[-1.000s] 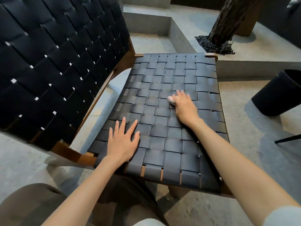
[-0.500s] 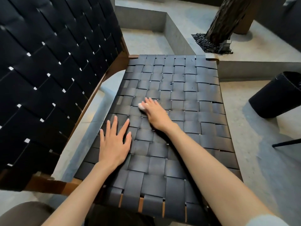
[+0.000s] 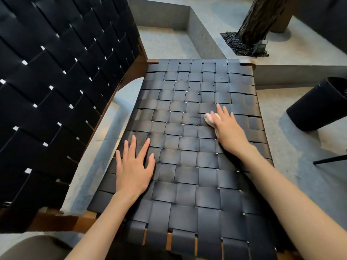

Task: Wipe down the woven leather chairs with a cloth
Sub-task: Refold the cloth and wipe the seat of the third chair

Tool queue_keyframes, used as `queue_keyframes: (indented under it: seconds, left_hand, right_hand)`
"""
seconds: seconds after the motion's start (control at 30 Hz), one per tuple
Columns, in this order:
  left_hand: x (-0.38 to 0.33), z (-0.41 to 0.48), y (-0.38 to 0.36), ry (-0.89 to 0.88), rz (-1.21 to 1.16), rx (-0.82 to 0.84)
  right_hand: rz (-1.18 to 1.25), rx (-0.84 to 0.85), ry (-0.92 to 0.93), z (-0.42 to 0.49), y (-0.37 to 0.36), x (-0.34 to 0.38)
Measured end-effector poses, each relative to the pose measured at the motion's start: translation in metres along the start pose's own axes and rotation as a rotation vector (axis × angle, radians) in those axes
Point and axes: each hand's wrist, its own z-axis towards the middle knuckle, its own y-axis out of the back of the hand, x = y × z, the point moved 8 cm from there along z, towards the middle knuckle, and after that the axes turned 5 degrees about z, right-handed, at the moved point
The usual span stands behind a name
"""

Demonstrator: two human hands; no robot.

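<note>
Left hand [image 3: 133,171] flat on woven leather seat [image 3: 187,184], grip spread, right hand [image 3: 228,130] pressing pale cloth [image 3: 208,118] onto mid-seat with straight fingers [image 3: 219,109], black bin [image 3: 319,107] at right, contents unseen, dark pebbles [image 3: 234,42] in concrete planter [image 3: 281,75].

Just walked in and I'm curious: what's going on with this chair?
A person is wiping the chair's woven leather seat. The right hand presses a small pale cloth flat on the straps right of the middle, while the left hand rests flat, fingers spread, near the seat's left edge. A few specks show on the far rows.
</note>
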Motion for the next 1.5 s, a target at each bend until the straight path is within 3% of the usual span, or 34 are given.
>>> queue_keyframes:
  seconds: [0.17,0.43,0.6,0.9,1.0,1.33,1.5]
  left_hand:
    - [0.0,0.0,0.0,0.004,-0.002,-0.01]
    - [0.003,0.002,-0.002,0.012,0.027,0.008]
    - [0.003,0.001,-0.002,0.01,0.014,0.018]
    - [0.002,0.0,-0.001,-0.01,-0.012,0.0]
    - [0.002,0.0,-0.001,-0.013,-0.007,-0.003]
    - [0.004,0.002,-0.002,0.0,0.017,0.024]
    - [0.004,0.002,-0.003,0.002,0.009,0.034]
  right_hand:
    - [0.082,-0.031,-0.005,0.012,-0.016,0.039]
    - [0.158,0.115,0.318,0.065,-0.062,0.17]
    - [0.113,0.122,0.316,0.055,-0.046,0.138]
    - [0.055,0.032,0.026,-0.012,0.011,-0.016]
    - [0.096,0.01,0.005,-0.014,0.007,0.004]
    - [0.164,0.087,0.291,0.041,-0.057,0.162]
    - [0.101,0.059,0.338,0.03,-0.046,0.139]
